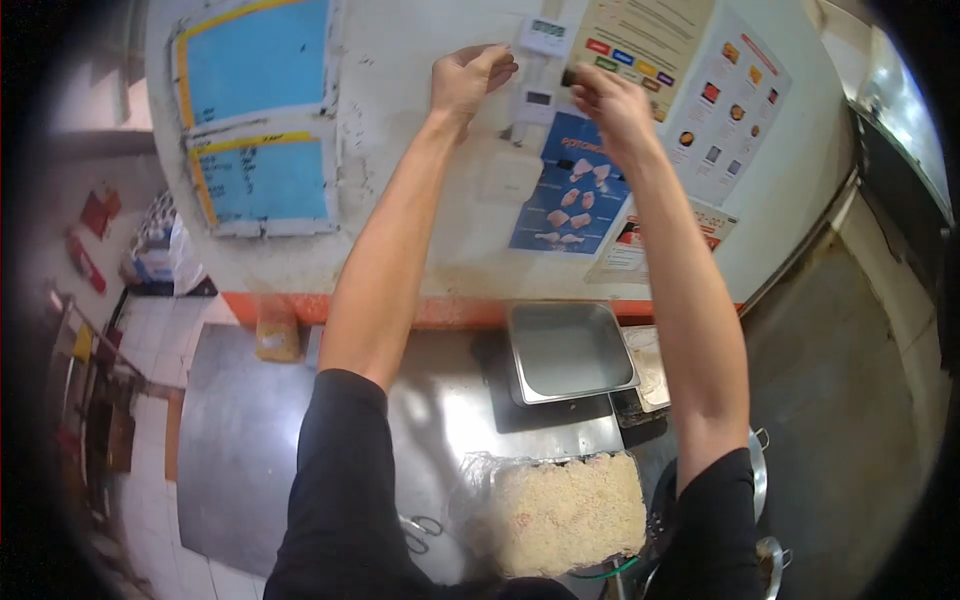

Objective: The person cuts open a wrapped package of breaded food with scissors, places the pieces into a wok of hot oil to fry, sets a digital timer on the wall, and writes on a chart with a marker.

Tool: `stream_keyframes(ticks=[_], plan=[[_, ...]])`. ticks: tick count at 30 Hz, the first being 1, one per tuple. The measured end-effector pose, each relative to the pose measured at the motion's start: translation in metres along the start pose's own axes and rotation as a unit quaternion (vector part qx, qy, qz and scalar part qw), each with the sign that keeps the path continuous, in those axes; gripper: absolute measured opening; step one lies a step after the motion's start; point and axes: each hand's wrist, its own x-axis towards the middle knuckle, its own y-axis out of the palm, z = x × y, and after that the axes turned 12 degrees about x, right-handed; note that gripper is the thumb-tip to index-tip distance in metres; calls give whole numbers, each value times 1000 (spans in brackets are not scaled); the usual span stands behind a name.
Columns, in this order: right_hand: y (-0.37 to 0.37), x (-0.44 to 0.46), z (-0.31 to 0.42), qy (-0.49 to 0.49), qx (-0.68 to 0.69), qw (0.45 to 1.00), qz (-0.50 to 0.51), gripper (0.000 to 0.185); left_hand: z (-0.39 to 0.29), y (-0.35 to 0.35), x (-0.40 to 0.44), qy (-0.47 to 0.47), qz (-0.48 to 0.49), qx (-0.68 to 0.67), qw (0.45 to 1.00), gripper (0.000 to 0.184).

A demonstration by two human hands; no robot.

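Both my arms reach up to the white wall. My left hand (470, 82) is closed in a pinch, left of two small white digital timers; whatever its fingertips hold, if anything, is too small to make out. The upper timer (545, 36) shows digits, and the lower timer (536, 102) hangs below it. My right hand (612, 108) is closed just right of the timers, with a small dark object (570, 77) at its fingertips. Below the hands, a blue poster (570, 195) with pictures of chicken pieces is on the wall, partly behind my right forearm.
On the steel table (245, 430) are an empty steel pan (570, 350), a tray of crumb-coated food (575, 510) with plastic film, scissors (420, 532) and a yellowish container (277, 338). Blue sheets (255, 60) and other posters (735, 105) cover the wall.
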Motion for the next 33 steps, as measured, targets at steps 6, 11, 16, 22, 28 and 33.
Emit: stream_keyframes(ticks=[6, 11, 16, 22, 28, 33], plan=[[-92, -38, 38, -9, -167, 985, 44, 37, -8, -115, -106, 27, -107, 74, 991, 36], [-176, -102, 95, -167, -512, 817, 204, 42, -64, -226, -348, -99, -254, 226, 935, 37], [-176, -193, 142, -4, -327, 944, 39, 43, -139, -256, -678, -289, -521, 351, 722, 37], [-220, -248, 175, -125, -367, 893, 228, 43, -160, -141, -1027, -597, -608, 148, 502, 40], [-210, -314, 186, -166, -272, 941, 117, 44, -118, 11, -1064, -613, -505, -297, 530, 88], [-178, -363, 202, -92, -137, 986, 28, 51, -112, 4, -1061, -587, -307, 33, 748, 78]])
